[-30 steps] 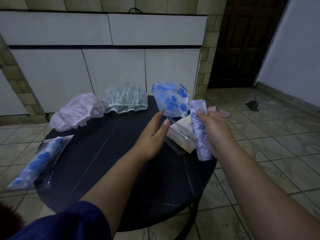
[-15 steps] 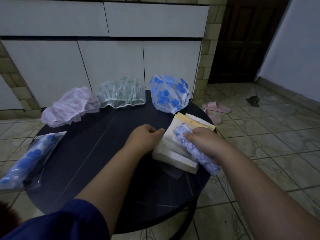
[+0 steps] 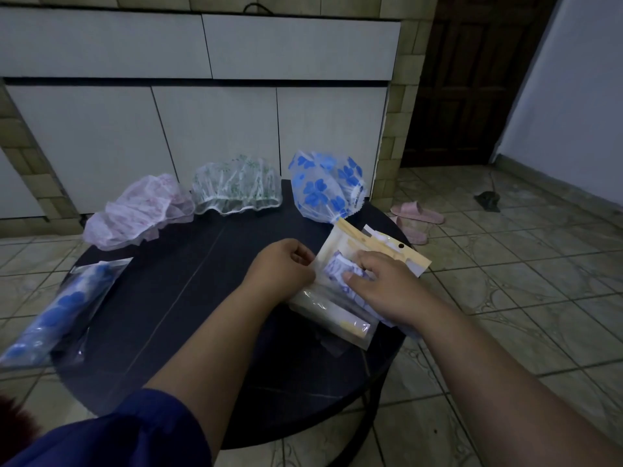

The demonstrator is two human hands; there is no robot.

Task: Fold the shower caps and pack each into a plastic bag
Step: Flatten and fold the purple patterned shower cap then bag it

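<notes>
On the right part of the round dark table (image 3: 175, 298), both hands work at a stack of plastic bags (image 3: 332, 311). Right hand (image 3: 387, 284) holds the folded purple-print cap (image 3: 337, 269) w/ curled fingers, pressing it on the stack. Left hand (image 3: 285, 267) is curled at the stack's left edge, probably pinching a bag, but view is dim. At far edge lie pink cap (image 3: 138, 214), green cap (image 3: 236, 185), blue-flower cap (image 3: 323, 187). One packed blue cap (image 3: 57, 311) lies at left edge.

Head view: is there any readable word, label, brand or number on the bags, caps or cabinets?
None can be read.
Stack of plastic bags: yellow header strip, print too blurred to read, if any.
Shower caps: only flower patterns, no text.
Cabinet doors: plain, no lettering.
</notes>
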